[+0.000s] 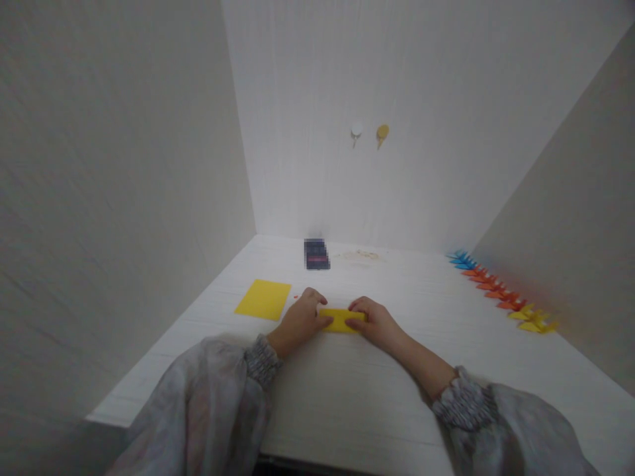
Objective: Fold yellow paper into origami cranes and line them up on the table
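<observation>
A folded strip of yellow paper (pixel 340 321) lies lengthwise across the middle of the white table, between my hands. My left hand (pixel 308 313) grips its left end, thumb on the near side and fingers toward the far edge. At the right end, my right hand (pixel 371 318) pinches the paper with the thumb on top and the fingers curled at the far edge. A flat sheet of yellow paper (pixel 262 299) rests just left of my left hand. Small red specks show on the table between that sheet and the hand.
A dark, pixelated object (pixel 316 254) lies near the back wall. Along the right wall runs a row of folded paper figures: blue (pixel 461 259), orange-red (pixel 496 289) and yellow (pixel 534 319). Two hooks (pixel 381 132) are stuck on the back wall. Walls enclose the table (pixel 347 396) on three sides.
</observation>
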Action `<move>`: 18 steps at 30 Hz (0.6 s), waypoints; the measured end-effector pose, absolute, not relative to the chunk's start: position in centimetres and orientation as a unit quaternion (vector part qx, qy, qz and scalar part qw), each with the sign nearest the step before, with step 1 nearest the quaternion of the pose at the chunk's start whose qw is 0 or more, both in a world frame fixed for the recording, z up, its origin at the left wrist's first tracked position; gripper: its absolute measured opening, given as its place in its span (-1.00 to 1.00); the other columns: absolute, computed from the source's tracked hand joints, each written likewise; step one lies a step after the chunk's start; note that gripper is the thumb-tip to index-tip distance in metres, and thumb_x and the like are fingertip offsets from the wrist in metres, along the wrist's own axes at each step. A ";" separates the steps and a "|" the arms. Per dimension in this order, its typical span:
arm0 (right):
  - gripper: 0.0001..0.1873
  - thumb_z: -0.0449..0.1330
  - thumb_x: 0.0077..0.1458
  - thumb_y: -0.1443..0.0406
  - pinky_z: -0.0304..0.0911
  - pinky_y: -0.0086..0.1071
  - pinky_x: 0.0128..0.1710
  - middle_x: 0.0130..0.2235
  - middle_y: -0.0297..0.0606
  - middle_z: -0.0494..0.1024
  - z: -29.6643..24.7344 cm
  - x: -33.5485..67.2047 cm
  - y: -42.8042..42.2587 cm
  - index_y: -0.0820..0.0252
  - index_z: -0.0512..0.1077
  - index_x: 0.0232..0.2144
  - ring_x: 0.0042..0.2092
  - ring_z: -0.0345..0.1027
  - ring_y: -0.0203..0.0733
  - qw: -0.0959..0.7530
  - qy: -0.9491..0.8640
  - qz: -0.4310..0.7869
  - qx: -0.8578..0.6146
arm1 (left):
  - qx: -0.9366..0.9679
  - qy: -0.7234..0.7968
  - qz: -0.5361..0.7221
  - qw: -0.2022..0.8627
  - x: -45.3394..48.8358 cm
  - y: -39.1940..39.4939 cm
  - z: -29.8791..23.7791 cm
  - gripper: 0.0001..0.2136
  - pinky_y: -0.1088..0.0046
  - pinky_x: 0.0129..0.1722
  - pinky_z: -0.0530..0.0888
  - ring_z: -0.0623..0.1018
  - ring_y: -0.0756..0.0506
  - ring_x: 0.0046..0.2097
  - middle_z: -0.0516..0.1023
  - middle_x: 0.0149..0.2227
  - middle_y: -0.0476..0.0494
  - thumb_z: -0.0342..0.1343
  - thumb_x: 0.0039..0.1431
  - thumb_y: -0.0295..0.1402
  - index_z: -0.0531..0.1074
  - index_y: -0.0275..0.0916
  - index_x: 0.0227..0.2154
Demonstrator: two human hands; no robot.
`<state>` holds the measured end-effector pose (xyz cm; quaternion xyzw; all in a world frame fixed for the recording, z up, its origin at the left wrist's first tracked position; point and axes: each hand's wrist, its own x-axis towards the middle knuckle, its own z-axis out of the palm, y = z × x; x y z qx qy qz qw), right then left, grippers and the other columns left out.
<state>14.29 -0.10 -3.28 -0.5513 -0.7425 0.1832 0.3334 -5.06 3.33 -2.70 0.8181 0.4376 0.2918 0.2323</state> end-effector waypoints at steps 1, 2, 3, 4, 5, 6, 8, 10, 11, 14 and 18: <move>-0.95 0.16 -0.14 0.32 0.18 -0.38 -0.29 -0.36 -0.27 0.41 -3.2 14.2 -0.1 0.21 0.38 -0.52 -0.31 0.28 -0.25 0.326 -0.746 0.179 -0.552 | 0.823 0.441 0.286 0.214 -5.0 3.3 -2.5 -0.65 0.42 -0.31 0.31 0.38 -0.05 -0.32 0.36 -0.25 -0.19 0.09 -0.14 -0.21 0.35 -0.31 -0.27; -0.95 0.16 -0.14 0.33 0.18 -0.38 -0.28 -0.36 -0.27 0.41 -3.0 14.1 -0.2 0.21 0.38 -0.51 -0.31 0.27 -0.26 0.319 -0.750 0.175 -0.552 | 0.829 0.444 0.276 0.198 -5.0 3.2 -2.4 -0.61 0.37 -0.23 0.30 0.37 -0.10 -0.24 0.35 -0.22 -0.22 0.10 -0.15 -0.18 0.35 -0.32 -0.26; -0.94 0.16 -0.14 0.34 0.17 -0.39 -0.28 -0.37 -0.27 0.40 -2.9 14.0 -0.2 0.21 0.38 -0.50 -0.31 0.27 -0.26 0.312 -0.754 0.172 -0.552 | 0.835 0.446 0.263 0.187 -5.0 3.2 -2.2 -0.59 0.34 -0.17 0.28 0.35 -0.13 -0.18 0.35 -0.21 -0.23 0.11 -0.17 -0.16 0.36 -0.33 -0.26; -0.94 0.16 -0.14 0.35 0.17 -0.40 -0.28 -0.37 -0.27 0.40 -2.7 13.9 -0.2 0.21 0.38 -0.49 -0.31 0.27 -0.26 0.304 -0.758 0.170 -0.552 | 0.839 0.449 0.247 0.183 -4.9 3.2 -2.1 -0.58 0.32 -0.14 0.26 0.34 -0.15 -0.16 0.36 -0.23 -0.23 0.11 -0.18 -0.14 0.38 -0.33 -0.26; -0.94 0.16 -0.15 0.36 0.16 -0.40 -0.28 -0.37 -0.27 0.39 -2.6 13.8 -0.3 0.21 0.38 -0.50 -0.31 0.26 -0.26 0.298 -0.760 0.168 -0.552 | 0.841 0.452 0.231 0.185 -4.9 3.1 -1.9 -0.58 0.32 -0.15 0.26 0.34 -0.16 -0.17 0.38 -0.26 -0.23 0.12 -0.18 -0.14 0.38 -0.34 -0.27; -0.95 0.16 -0.15 0.36 0.16 -0.40 -0.27 -0.37 -0.27 0.39 -2.4 13.7 -0.3 0.22 0.37 -0.50 -0.31 0.26 -0.27 0.294 -0.762 0.166 -0.553 | 0.842 0.456 0.218 0.189 -4.9 3.1 -1.8 -0.59 0.32 -0.17 0.28 0.36 -0.15 -0.20 0.39 -0.29 -0.22 0.12 -0.18 -0.15 0.39 -0.34 -0.28; -0.96 0.15 -0.15 0.37 0.16 -0.41 -0.26 -0.36 -0.27 0.39 -2.2 13.6 -0.4 0.22 0.37 -0.51 -0.30 0.26 -0.27 0.290 -0.763 0.165 -0.553 | 0.840 0.463 0.202 0.198 -4.8 3.1 -1.6 -0.61 0.34 -0.23 0.30 0.37 -0.14 -0.26 0.41 -0.33 -0.20 0.12 -0.18 -0.16 0.40 -0.34 -0.30; -0.95 0.15 -0.15 0.38 0.15 -0.41 -0.26 -0.35 -0.26 0.38 -2.1 13.6 -0.5 0.22 0.37 -0.50 -0.30 0.25 -0.27 0.290 -0.765 0.167 -0.551 | 0.838 0.469 0.197 0.195 -4.7 3.1 -1.4 -0.61 0.34 -0.25 0.30 0.37 -0.15 -0.26 0.41 -0.34 -0.21 0.13 -0.21 -0.15 0.40 -0.34 -0.33; -0.95 0.15 -0.15 0.38 0.15 -0.41 -0.25 -0.35 -0.26 0.38 -2.1 13.6 -0.5 0.22 0.37 -0.50 -0.29 0.25 -0.27 0.290 -0.767 0.168 -0.548 | 0.838 0.471 0.198 0.190 -4.7 3.1 -1.4 -0.61 0.33 -0.24 0.29 0.37 -0.16 -0.24 0.40 -0.33 -0.22 0.14 -0.22 -0.14 0.41 -0.33 -0.35; -0.95 0.12 -0.13 0.38 0.15 -0.40 -0.26 -0.36 -0.27 0.38 -2.2 13.6 -0.6 0.21 0.36 -0.49 -0.30 0.25 -0.27 0.290 -0.771 0.166 -0.543 | 0.838 0.471 0.205 0.182 -4.6 3.1 -1.5 -0.62 0.32 -0.19 0.27 0.35 -0.18 -0.20 0.38 -0.29 -0.25 0.16 -0.26 -0.13 0.42 -0.33 -0.40; -0.95 0.11 -0.11 0.37 0.15 -0.39 -0.29 -0.38 -0.27 0.38 -2.3 13.8 -0.6 0.21 0.35 -0.48 -0.31 0.25 -0.26 0.287 -0.771 0.159 -0.546 | 0.826 0.468 0.221 0.222 -4.4 3.2 -1.9 -0.57 0.37 -0.25 0.29 0.37 -0.15 -0.23 0.38 -0.28 -0.25 0.14 -0.23 -0.14 0.37 -0.36 -0.31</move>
